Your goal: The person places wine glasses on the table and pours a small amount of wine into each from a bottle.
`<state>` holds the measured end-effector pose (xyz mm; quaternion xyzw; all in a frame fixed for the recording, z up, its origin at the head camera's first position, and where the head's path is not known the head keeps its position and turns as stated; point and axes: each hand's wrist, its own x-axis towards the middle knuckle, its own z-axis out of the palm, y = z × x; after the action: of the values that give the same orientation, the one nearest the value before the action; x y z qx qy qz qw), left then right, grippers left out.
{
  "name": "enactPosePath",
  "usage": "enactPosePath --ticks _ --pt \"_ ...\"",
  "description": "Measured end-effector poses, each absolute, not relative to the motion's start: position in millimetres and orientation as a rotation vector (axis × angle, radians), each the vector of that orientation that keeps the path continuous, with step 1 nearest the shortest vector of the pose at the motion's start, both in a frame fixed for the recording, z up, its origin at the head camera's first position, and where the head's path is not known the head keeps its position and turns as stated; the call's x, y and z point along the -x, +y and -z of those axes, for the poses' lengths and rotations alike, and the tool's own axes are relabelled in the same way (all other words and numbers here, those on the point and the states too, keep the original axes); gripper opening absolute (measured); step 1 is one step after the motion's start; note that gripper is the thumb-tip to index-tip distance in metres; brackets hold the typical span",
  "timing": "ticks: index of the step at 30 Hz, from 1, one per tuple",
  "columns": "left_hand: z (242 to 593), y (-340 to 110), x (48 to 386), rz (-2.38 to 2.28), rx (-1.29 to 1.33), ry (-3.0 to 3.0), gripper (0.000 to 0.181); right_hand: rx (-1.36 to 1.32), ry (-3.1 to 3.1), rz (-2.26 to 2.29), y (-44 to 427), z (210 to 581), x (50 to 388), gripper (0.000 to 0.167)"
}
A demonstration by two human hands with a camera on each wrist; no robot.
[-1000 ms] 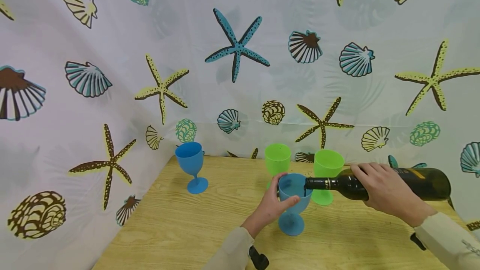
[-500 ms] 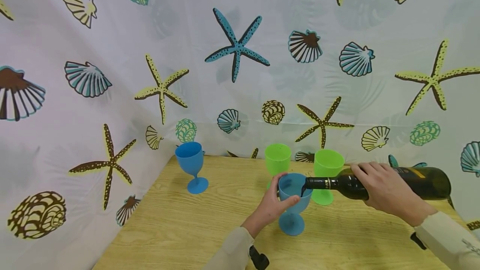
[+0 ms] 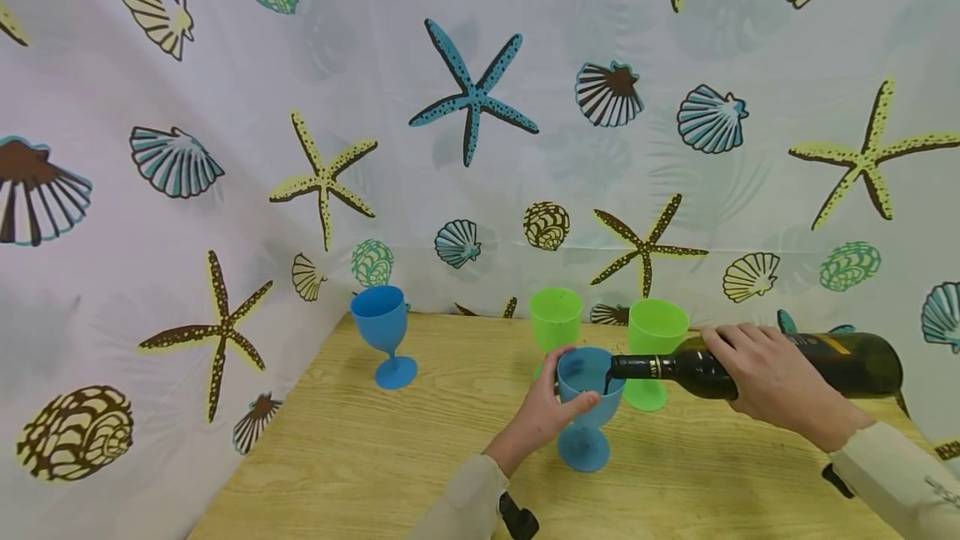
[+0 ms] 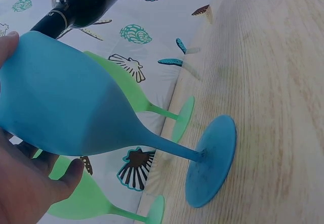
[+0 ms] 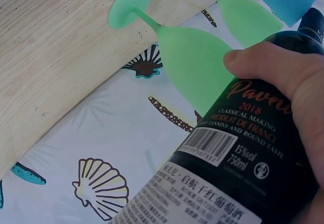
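The right hand (image 3: 772, 382) gripped a dark bottle (image 3: 703, 370); I saw dark liquid (image 3: 608, 381) stream into the near blue goblet (image 3: 592, 411). The left hand (image 3: 549, 411) clasped that goblet.

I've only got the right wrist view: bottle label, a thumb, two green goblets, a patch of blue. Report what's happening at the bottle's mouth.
Observer: From the head view, the bottle lies almost level, its mouth over the rim of the near blue goblet, and a thin dark stream runs down inside.
Operator: Tell me what steadies that goblet.
Observer: The left-hand grip is round its bowl, with the thumb across the side facing the person.
Operator: Now check under it.
Observer: In the left wrist view, I see no gap between its round foot and the wooden table.
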<state>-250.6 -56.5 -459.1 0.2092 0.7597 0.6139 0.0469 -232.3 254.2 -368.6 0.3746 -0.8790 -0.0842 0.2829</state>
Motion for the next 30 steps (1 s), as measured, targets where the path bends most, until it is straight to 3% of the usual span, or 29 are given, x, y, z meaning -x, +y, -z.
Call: enactPosePath --ticks 30 --pt "459.0 -56.6 251.5 -1.873 -0.633 2.318 0.071 -0.998 -2.358 0.229 253.2 369.0 233.1 0.088"
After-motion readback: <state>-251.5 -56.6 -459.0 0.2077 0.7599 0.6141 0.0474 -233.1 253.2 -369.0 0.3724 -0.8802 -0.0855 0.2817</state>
